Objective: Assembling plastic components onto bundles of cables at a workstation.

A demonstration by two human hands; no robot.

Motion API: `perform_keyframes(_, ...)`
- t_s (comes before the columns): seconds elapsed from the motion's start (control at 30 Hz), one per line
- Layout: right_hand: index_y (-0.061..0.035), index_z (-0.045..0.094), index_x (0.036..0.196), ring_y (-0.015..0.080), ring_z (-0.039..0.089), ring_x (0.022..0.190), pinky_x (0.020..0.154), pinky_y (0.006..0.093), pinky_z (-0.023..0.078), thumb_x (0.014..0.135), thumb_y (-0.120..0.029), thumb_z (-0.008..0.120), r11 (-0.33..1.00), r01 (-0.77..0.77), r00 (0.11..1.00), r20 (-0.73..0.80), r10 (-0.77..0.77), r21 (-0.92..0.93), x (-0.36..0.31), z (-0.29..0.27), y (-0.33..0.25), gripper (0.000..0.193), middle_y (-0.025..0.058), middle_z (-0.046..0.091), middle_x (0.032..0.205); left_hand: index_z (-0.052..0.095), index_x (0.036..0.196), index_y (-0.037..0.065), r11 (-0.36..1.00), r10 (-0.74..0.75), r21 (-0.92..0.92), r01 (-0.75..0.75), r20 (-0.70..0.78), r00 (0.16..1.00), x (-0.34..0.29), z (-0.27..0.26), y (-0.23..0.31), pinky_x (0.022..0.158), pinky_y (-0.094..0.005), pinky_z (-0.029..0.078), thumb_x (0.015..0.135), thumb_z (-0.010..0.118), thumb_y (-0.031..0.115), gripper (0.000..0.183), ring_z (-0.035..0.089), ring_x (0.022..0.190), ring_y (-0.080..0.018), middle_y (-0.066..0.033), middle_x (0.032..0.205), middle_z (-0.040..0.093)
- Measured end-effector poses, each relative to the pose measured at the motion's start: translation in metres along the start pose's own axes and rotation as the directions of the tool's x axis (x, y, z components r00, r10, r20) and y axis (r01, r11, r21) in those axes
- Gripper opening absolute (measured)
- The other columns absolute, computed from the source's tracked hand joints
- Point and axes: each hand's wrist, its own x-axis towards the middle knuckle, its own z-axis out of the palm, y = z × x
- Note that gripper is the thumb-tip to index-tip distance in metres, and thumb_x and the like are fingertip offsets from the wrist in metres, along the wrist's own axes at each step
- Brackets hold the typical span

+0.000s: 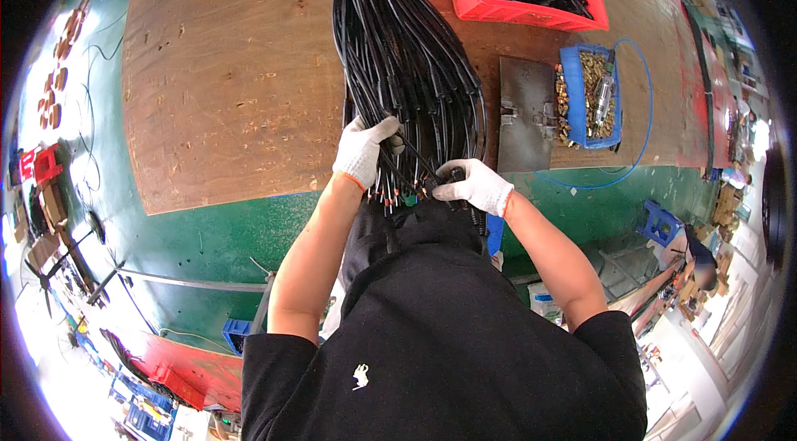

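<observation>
A thick bundle of black cables [398, 34] runs over the wooden table and hangs its ends toward me at the near edge. Small copper-coloured and pale tips show at the cable ends [390, 192]. My left hand [363, 151], in a white glove, is closed round part of the bundle on its left side, thumb lying across the top. On the right, my gloved right hand [475, 185] pinches a black cable close to its end. Its fingertips partly hide the piece between them.
A red bin [531, 18] of black parts stands at the far right. Nearer, a blue tray [616, 142] holds brass-coloured fittings and a clear-bodied tool with a blue hose [650, 92]. A dark metal plate [525, 142] lies between tray and bundle. The wooden table [224, 68] extends left.
</observation>
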Motion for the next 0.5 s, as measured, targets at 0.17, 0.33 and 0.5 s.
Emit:
perform_keyframes(0.17, 0.0053, 0.072, 0.12, 0.0146, 0.068, 0.099, 0.093, 0.0317, 0.054, 0.085, -0.017, 0.083, 0.993, 0.025, 0.999, 0.019, -0.028, 0.115, 0.018, 0.004, -0.015, 0.043, 0.0082, 0.075, 0.107, 0.07, 0.098, 0.004, 0.994, -0.087, 0.069, 0.085, 0.026, 0.996, -0.002, -0.004, 0.003, 0.065, -0.0319, 0.06, 0.092, 0.077, 0.006, 0.01, 0.068, 0.069, -0.0164, -0.007, 0.087, 0.074)
perform_keyframes(0.33, 0.0057, 0.073, 0.118, 0.0163, 0.067, 0.096, 0.092, 0.0321, 0.053, 0.085, -0.02, 0.087, 0.998, 0.036, 0.995, -0.09, -0.03, 0.057, 0.075, 0.019, -0.056, 0.044, 0.0102, 0.076, 0.105, 0.071, 0.111, 0.002, 0.974, -0.018, 0.228, 0.016, 0.008, 1.0, 0.005, -0.014, -0.006, 0.067, -0.0289, 0.057, 0.095, 0.078, 0.019, 0.024, 0.067, 0.076, -0.0124, -0.0058, 0.094, 0.073)
perform_keyframes(0.5, 0.0019, 0.074, 0.1, 0.0165, 0.066, 0.089, 0.088, 0.0318, 0.052, 0.081, -0.015, 0.087, 0.99, 0.069, 0.985, -0.163, -0.049, 0.12, 0.135, 0.01, -0.091, 0.028, 0.0081, 0.075, 0.095, 0.066, 0.105, 0.005, 0.948, -0.046, 0.311, 0.074, -0.096, 0.994, -0.016, -0.036, 0.016, 0.059, -0.028, 0.051, 0.105, 0.067, 0.035, 0.03, 0.059, 0.067, -0.0102, -0.0017, 0.083, 0.064)
